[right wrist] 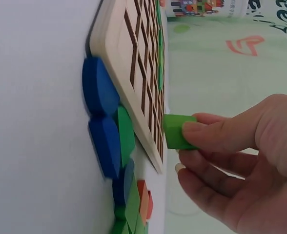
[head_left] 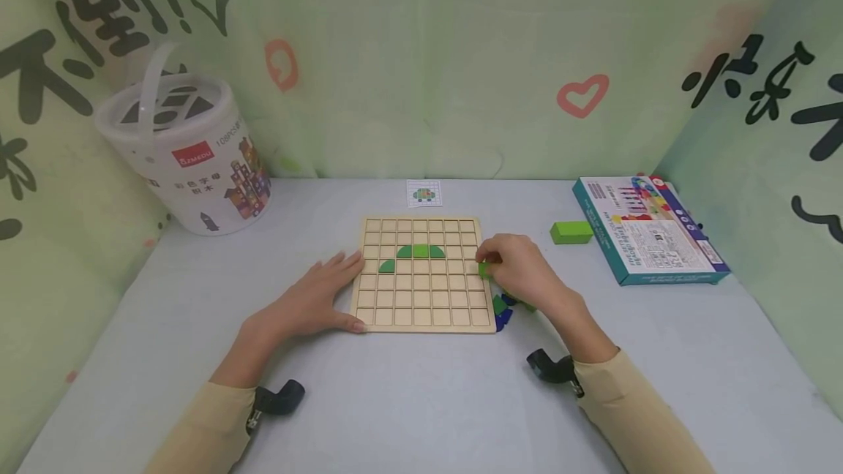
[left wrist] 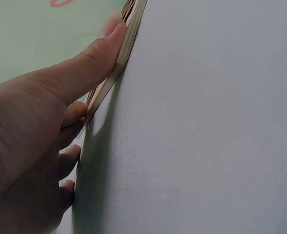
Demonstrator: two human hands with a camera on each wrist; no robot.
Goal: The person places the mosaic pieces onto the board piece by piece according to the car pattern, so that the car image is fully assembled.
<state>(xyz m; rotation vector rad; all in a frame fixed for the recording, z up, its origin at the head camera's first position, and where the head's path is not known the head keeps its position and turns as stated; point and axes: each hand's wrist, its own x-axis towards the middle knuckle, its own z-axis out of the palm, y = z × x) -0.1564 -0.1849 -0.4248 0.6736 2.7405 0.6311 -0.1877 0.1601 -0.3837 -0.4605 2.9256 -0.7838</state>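
Note:
A wooden grid board point(head_left: 421, 300) lies on the table between both hands. My left hand point(head_left: 315, 297) rests against its left edge, thumb at the near corner and fingers spread along the side. Over the right edge, my right hand point(head_left: 525, 269) pinches a light-green block point(right wrist: 178, 131) between thumb and fingers. In the grid, a light-green square point(head_left: 420, 251) sits between two dark-green quarter-round pieces, the left one point(head_left: 405, 251) and the right one point(head_left: 437, 251). Another quarter-round piece point(head_left: 387, 266) lies one row nearer, to the left.
Loose blue blocks point(right wrist: 98, 87), with green and red ones, lie along the board's right side, partly under my right hand. Behind the board is a small pattern card point(head_left: 424, 194). A green box-shaped block point(head_left: 571, 232) and flat carton point(head_left: 658, 240) are right; a white bucket point(head_left: 197, 189) stands left.

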